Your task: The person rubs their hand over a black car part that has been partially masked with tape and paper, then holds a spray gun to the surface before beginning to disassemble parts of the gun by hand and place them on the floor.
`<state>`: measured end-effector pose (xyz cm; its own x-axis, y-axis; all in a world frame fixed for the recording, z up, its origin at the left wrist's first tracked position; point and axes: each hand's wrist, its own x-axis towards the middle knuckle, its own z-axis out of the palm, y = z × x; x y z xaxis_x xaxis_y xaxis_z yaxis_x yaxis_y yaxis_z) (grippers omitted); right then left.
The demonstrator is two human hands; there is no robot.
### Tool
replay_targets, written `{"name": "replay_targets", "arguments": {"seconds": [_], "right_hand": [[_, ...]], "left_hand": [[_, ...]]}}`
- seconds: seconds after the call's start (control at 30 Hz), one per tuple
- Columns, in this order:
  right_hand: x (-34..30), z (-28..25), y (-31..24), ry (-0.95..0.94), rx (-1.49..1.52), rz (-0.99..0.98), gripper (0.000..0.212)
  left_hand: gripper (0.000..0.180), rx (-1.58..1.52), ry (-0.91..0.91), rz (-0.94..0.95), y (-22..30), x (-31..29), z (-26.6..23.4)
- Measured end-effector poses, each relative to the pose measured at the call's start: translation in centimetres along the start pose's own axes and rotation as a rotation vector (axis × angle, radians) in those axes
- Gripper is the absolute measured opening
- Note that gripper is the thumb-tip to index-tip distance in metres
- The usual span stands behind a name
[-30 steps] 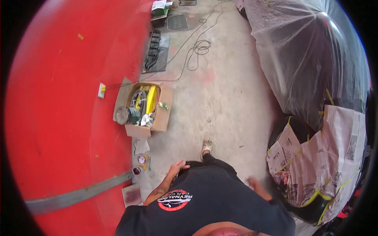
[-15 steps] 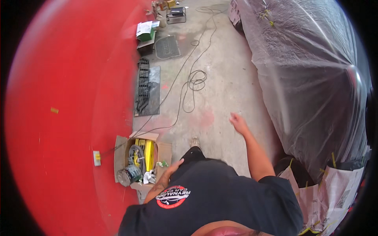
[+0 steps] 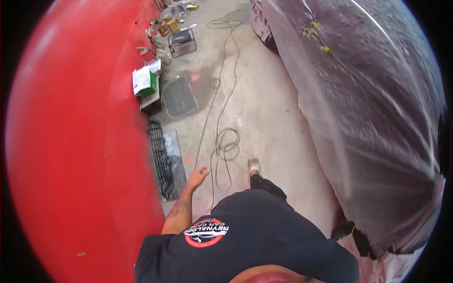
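My left hand [image 3: 199, 177] hangs in front of me at the left, fingers loosely bent and apart, with nothing in it. It is above the floor, nearest to a black slatted grille [image 3: 159, 158] lying on a dark flat sheet [image 3: 176, 155], and does not appear to touch either. A long thin cord [image 3: 228, 144] lies looped on the concrete just beyond the hand. My right hand is out of view, hidden behind my body or outside the picture. One shoe [image 3: 254, 164] of mine is forward on the floor.
A red wall [image 3: 80, 141] runs along the left. At the right stands a large bulk draped in clear plastic sheeting [image 3: 358, 104], apparently a vehicle. Farther along lie a grey mat [image 3: 179, 97], a green box [image 3: 151, 85] with papers, a folding stool [image 3: 181, 37] and small cartons [image 3: 171, 25].
I have walked forward; the grille, mat and cord are nearer, and the carton of tools has left the view. My left hand has swung forward; my right hand has dropped out of sight.
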<state>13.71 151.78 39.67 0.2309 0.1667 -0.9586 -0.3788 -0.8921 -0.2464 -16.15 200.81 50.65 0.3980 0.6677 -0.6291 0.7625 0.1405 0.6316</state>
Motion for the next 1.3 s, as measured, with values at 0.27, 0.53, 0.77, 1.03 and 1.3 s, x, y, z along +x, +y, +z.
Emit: {"name": "replay_targets", "arguments": {"seconds": [0.27,0.53,0.77,1.03,1.3], "right_hand": [[5.4,-8.5,-45.5,0.163,-0.02,-0.518,0.052],[13.0,-6.1,-77.1,0.173,-0.015,-0.669,0.045],[16.7,-3.6,-84.4,0.135,0.005,-0.279,0.039],[26.7,-1.8,-106.6,0.139,-0.166,-0.242,0.032],[27.9,-4.4,-154.5,0.181,-0.713,-1.022,0.025]], "left_hand": [[0.042,-0.249,0.128,-0.445,-7.1,5.2,-3.1],[0.034,0.565,-0.257,-0.083,-8.5,24.1,-19.8],[0.049,0.177,0.294,0.182,34.2,63.0,-40.4],[0.047,-0.124,0.013,0.672,64.5,83.2,-43.5],[0.043,0.411,-0.069,-0.057,40.9,89.2,-51.5]]}}
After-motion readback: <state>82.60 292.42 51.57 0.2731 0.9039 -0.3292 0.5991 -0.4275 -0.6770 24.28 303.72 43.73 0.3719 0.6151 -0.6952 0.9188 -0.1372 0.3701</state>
